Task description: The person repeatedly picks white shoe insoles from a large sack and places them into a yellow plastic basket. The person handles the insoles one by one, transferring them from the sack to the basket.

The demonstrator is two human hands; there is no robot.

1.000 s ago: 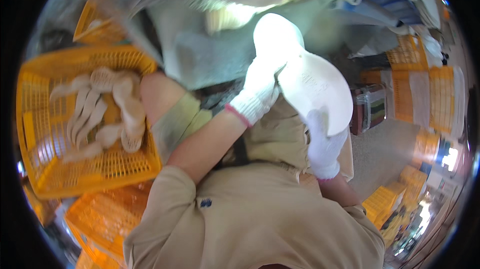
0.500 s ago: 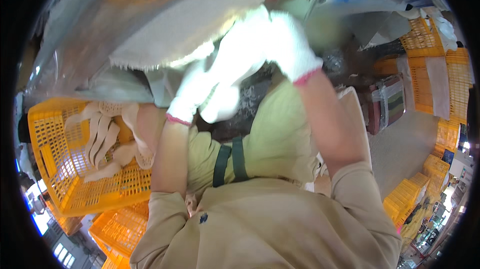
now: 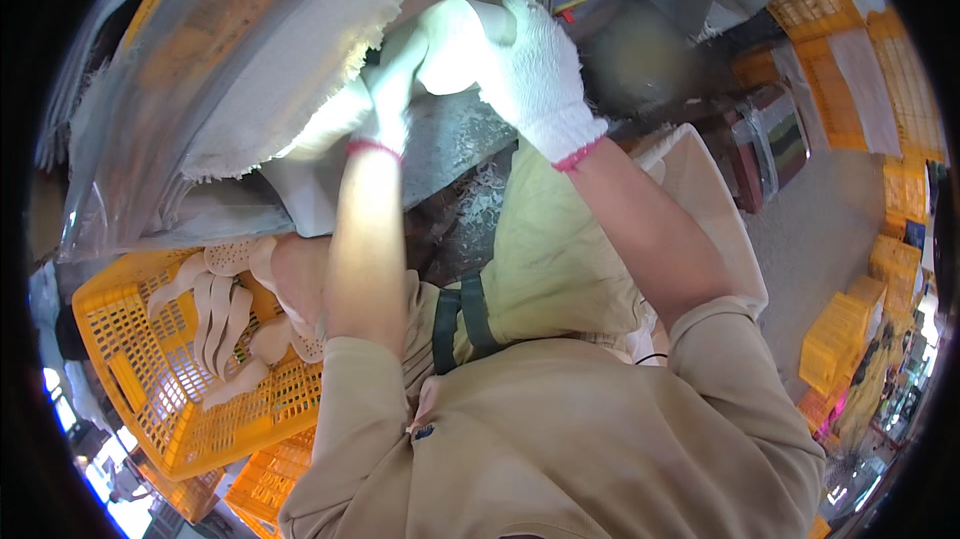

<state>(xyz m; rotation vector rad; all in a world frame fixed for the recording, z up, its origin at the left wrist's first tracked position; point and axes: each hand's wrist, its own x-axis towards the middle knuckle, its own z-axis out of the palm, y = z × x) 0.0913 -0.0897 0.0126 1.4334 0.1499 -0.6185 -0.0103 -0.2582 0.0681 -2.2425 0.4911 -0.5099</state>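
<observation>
A smooth, pale curved piece [image 3: 455, 47] hangs between my hands under a strong light. My right hand [image 3: 545, 74], in a white knitted glove with a pink cuff, grips its right end with bent fingers. My left hand [image 3: 388, 94], gloved the same way, is against its left side; glare and blur hide those fingers. Beside the left hand is the frayed edge of a white fabric sheet [image 3: 300, 69], with another bright, blurred shape [image 3: 325, 127] below it.
At the left, an orange crate [image 3: 140, 379] holds several pale strips [image 3: 222, 319] and a perforated piece [image 3: 230, 257]. Plastic sheeting [image 3: 130, 129] drapes over the upper left. More orange crates [image 3: 845, 89] are stacked along the right, beside a grey floor [image 3: 810, 219].
My hands have moved slightly apart. The right hand is lower and to the right of its earlier overlap with the left. The pale piece now shows between them, higher up.
</observation>
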